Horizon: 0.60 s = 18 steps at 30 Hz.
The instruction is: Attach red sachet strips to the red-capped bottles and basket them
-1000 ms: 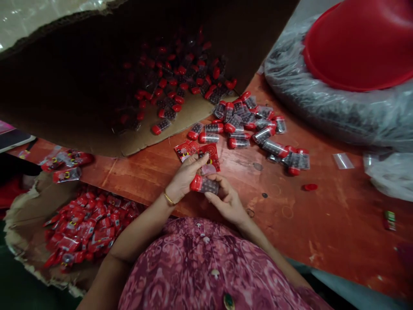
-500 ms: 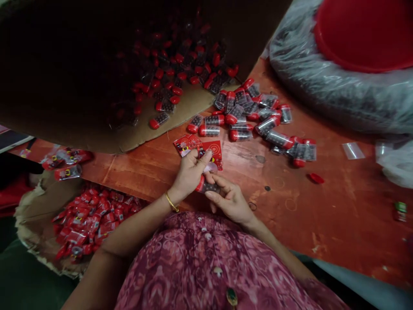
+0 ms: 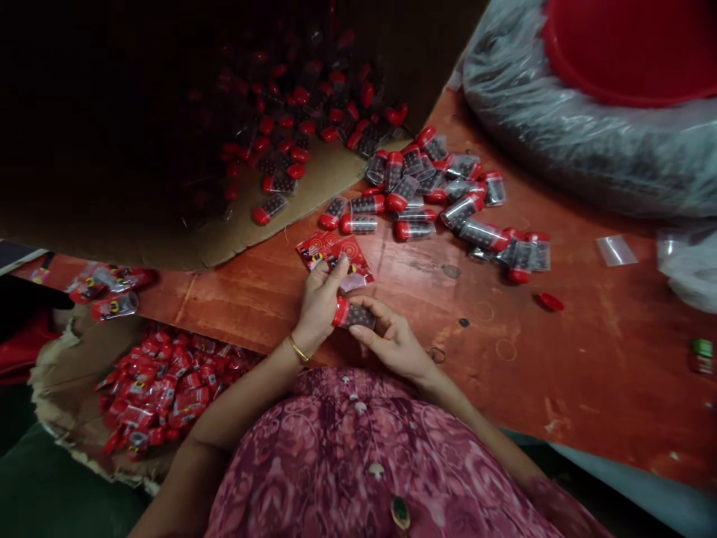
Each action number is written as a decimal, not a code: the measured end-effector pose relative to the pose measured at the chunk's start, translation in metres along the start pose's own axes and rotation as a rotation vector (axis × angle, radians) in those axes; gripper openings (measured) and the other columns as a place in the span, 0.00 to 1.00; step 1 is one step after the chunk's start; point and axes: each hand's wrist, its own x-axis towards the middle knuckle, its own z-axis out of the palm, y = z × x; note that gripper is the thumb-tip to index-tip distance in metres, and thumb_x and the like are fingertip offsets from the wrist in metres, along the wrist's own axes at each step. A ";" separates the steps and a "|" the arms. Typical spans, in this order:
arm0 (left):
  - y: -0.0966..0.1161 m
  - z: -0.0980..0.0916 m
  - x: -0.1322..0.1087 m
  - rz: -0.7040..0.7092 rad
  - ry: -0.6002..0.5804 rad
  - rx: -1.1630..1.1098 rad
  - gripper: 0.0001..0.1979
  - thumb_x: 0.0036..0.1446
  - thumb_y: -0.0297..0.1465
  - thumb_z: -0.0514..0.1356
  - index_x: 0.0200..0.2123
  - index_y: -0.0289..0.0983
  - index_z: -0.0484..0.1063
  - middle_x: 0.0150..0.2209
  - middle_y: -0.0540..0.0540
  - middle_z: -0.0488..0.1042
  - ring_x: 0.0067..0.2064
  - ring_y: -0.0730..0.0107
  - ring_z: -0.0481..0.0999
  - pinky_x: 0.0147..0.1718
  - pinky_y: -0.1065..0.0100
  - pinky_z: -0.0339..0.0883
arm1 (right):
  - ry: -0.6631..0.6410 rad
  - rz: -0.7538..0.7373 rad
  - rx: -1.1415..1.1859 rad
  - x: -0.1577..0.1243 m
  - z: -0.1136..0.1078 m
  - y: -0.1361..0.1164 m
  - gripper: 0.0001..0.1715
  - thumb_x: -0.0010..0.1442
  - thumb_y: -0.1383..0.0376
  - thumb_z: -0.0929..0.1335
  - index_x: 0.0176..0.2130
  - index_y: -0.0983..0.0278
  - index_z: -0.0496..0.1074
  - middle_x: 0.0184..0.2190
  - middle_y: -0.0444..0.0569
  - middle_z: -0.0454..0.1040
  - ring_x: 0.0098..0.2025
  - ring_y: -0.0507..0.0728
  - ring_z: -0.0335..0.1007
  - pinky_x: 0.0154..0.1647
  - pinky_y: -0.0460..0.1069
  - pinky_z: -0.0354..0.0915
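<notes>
left hand [image 3: 320, 308], right hand [image 3: 393, 342] half-covering red-capped tube [image 3: 354, 315]

My left hand [image 3: 320, 306] stands upright, fingers raised above my bent left wrist [image 3: 295, 342]; my right hand [image 3: 395, 344] curls just beside it, its fingertips [image 3: 364, 305] reaching left.

Your right hand [image 3: 393, 345] grips a red-capped clear tube [image 3: 354, 315], your left hand [image 3: 320, 305] touching its cap, beside red printed packets [image 3: 332, 254] on the wooden bench [image 3: 560, 359].

A patterned pink blouse [image 3: 336, 456] and thin gold bangle [image 3: 298, 348].
</notes>
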 end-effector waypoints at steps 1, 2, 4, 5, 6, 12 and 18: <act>0.003 0.000 0.003 -0.002 0.022 -0.058 0.14 0.47 0.41 0.65 0.26 0.36 0.69 0.20 0.54 0.71 0.23 0.78 0.69 0.25 0.74 0.62 | -0.003 -0.011 -0.007 0.001 -0.001 -0.001 0.24 0.56 0.54 0.67 0.49 0.61 0.65 0.29 0.43 0.69 0.20 0.47 0.59 0.20 0.44 0.62; 0.006 0.000 0.005 -0.013 0.043 -0.102 0.13 0.46 0.40 0.66 0.26 0.36 0.70 0.22 0.53 0.72 0.24 0.78 0.70 0.27 0.74 0.63 | 0.008 -0.034 -0.026 0.002 -0.003 -0.002 0.23 0.56 0.54 0.67 0.48 0.61 0.66 0.31 0.44 0.69 0.22 0.48 0.61 0.22 0.44 0.63; 0.012 -0.004 0.008 -0.063 0.077 -0.153 0.12 0.43 0.37 0.68 0.25 0.36 0.71 0.23 0.53 0.73 0.26 0.78 0.71 0.29 0.74 0.65 | 0.059 -0.099 -0.080 0.002 -0.007 -0.004 0.21 0.56 0.54 0.67 0.47 0.61 0.66 0.35 0.47 0.71 0.29 0.51 0.66 0.28 0.45 0.65; 0.014 -0.008 0.008 -0.093 0.090 -0.160 0.12 0.40 0.36 0.69 0.24 0.35 0.71 0.23 0.53 0.74 0.26 0.78 0.71 0.30 0.74 0.65 | 0.087 -0.131 -0.102 0.001 -0.009 -0.004 0.20 0.57 0.55 0.67 0.47 0.61 0.67 0.37 0.47 0.71 0.33 0.52 0.67 0.32 0.46 0.66; 0.016 -0.011 0.008 -0.118 0.097 -0.157 0.13 0.38 0.35 0.70 0.24 0.35 0.72 0.23 0.53 0.74 0.25 0.78 0.72 0.30 0.74 0.66 | 0.112 -0.156 -0.117 0.000 -0.010 -0.004 0.19 0.57 0.56 0.67 0.47 0.61 0.67 0.39 0.48 0.71 0.36 0.53 0.68 0.36 0.47 0.67; 0.015 -0.024 -0.002 -0.238 0.135 -0.100 0.16 0.34 0.38 0.71 0.24 0.33 0.73 0.23 0.50 0.75 0.25 0.75 0.74 0.25 0.74 0.67 | 0.181 -0.218 -0.217 -0.005 -0.014 0.000 0.18 0.59 0.59 0.66 0.49 0.60 0.67 0.43 0.49 0.73 0.42 0.55 0.69 0.44 0.50 0.66; 0.015 -0.022 -0.010 -0.290 0.055 -0.059 0.20 0.31 0.40 0.72 0.23 0.33 0.72 0.22 0.50 0.74 0.22 0.76 0.72 0.23 0.73 0.68 | 0.154 -0.280 -0.349 -0.004 -0.016 -0.001 0.18 0.58 0.62 0.67 0.50 0.59 0.68 0.45 0.48 0.73 0.45 0.56 0.69 0.48 0.49 0.64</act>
